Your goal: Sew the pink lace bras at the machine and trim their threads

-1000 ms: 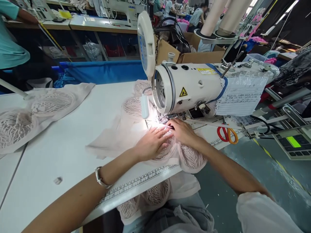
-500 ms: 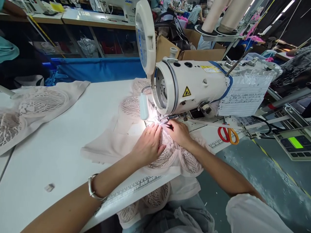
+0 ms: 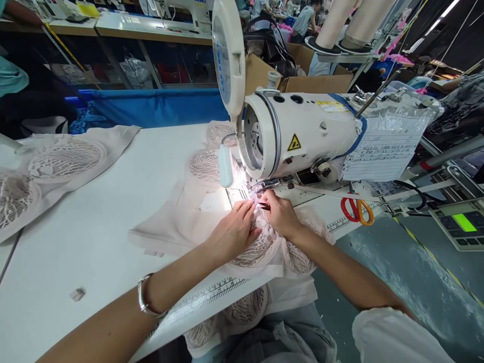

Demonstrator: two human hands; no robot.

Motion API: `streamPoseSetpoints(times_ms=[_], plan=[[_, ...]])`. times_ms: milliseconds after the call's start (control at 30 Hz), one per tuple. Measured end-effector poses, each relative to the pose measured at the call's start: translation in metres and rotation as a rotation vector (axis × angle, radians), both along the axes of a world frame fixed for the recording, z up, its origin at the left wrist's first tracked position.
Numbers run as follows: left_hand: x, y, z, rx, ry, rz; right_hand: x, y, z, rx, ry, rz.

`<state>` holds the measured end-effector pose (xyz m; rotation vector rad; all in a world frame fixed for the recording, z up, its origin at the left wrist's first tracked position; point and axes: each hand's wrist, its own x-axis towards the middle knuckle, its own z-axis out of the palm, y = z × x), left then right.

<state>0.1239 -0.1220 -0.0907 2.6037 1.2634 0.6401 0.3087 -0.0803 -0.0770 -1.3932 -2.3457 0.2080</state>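
Observation:
A pale pink lace bra [image 3: 257, 247] lies under the sewing machine [image 3: 302, 132], its near cups hanging toward the table edge. My left hand [image 3: 236, 224] rests flat on its lace, fingers stretched toward the lit needle area. Close beside it, my right hand [image 3: 282, 214] is closed around a small dark pointed tool [image 3: 264, 206], whose exact kind is unclear. The fingertips of both hands are just on the near side of the presser foot [image 3: 260, 186]. My palms hide part of the lace.
More lace bra pieces [image 3: 68, 156] lie at the left. Red and orange-handled scissors [image 3: 357, 209] hang right of the machine. A lamp [image 3: 225, 169] stands by the needle, and a ruler strip [image 3: 215, 292] runs along the table's front edge. A control box [image 3: 461, 224] sits far right.
Both hands have slid slightly toward me, away from the needle, with the lace under them. More of the dark tool and the needle plate shows now.

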Motion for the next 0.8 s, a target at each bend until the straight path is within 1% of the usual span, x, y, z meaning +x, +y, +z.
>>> streamPoseSetpoints(times_ms=[100, 233, 433, 533, 667, 800], plan=[[0.0009, 0.0014, 0.0051, 0.030, 0.043, -0.012, 0.0007, -0.0019, -0.0024, 0.061, -0.072, 0.059], [0.0007, 0.0033, 0.0100, 0.056, 0.061, -0.022, 0.0004, -0.0028, -0.0037, 0.094, -0.189, 0.080], [-0.0018, 0.0062, 0.0040, 0.060, 0.045, -0.009, -0.0016, -0.0042, -0.0008, 0.090, -0.335, 0.112], [-0.0032, 0.0068, 0.0012, 0.075, 0.075, -0.008, -0.0022, -0.0042, -0.0012, 0.118, -0.359, 0.127], [-0.0045, 0.0065, 0.0019, 0.102, 0.101, -0.006, -0.0020, -0.0036, -0.0035, 0.173, -0.350, 0.138], [-0.0050, 0.0064, 0.0044, 0.119, 0.107, 0.003, -0.0012, -0.0041, -0.0055, 0.221, -0.359, 0.106]])
